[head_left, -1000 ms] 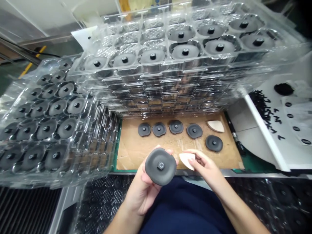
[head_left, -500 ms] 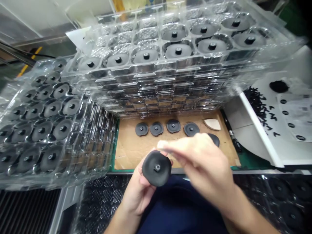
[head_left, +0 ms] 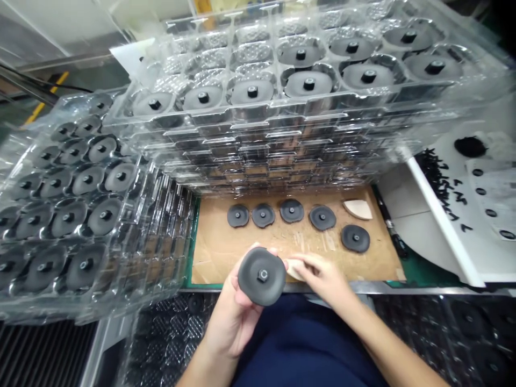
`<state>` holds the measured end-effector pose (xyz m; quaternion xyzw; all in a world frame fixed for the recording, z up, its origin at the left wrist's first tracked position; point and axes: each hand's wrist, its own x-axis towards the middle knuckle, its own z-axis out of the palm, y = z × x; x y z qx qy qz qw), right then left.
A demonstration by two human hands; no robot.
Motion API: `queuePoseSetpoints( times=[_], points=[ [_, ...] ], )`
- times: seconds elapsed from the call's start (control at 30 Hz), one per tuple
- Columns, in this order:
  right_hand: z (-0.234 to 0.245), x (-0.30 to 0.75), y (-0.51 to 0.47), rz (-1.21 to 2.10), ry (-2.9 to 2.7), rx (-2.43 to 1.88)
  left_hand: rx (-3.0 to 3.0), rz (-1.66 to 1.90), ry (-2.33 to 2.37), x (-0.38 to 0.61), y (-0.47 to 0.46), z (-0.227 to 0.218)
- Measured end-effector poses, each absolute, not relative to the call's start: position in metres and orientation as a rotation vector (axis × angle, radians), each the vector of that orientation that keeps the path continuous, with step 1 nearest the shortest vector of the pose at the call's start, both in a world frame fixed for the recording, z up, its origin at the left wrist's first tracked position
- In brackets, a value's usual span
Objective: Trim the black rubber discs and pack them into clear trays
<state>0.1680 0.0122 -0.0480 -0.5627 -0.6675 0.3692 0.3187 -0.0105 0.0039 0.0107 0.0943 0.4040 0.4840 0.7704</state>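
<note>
Worn on the person's head, the camera looks forward and down from close above the left hand (head_left: 229, 317) and right hand (head_left: 322, 277), facing the table (head_left: 226, 258); the view beyond the stacked clear trays (head_left: 258, 140) is hard to make out.

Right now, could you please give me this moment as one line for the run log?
left hand: holds dark disc | right hand: holds pale wedge | cardboard: more discs

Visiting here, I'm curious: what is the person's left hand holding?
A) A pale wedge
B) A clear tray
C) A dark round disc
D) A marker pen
C: the left hand cradles the dark disc, while the right hand has the pale wedge.
</note>
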Motion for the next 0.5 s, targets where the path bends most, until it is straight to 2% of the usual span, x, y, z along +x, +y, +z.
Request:
queuePoseSetpoints(
  times=[0.1,0.23,0.37,0.5],
  points=[
    [0.001,0.168,0.021,0.867,-1.662,-1.471,0.230,1.061,0.867,-0.005,0.005,0.010],
    [0.046,0.161,0.033,0.718,-1.955,-0.981,0.220,1.088,0.948,-0.001,0.005,0.010],
    [0.048,0.156,0.033,0.678,-2.035,-1.208,0.195,1.147,1.037,-0.003,0.004,0.008],
    [0.036,0.153,0.036,0.847,-1.873,-1.095,0.246,1.132,1.021,-0.001,0.005,0.003]
  ],
)
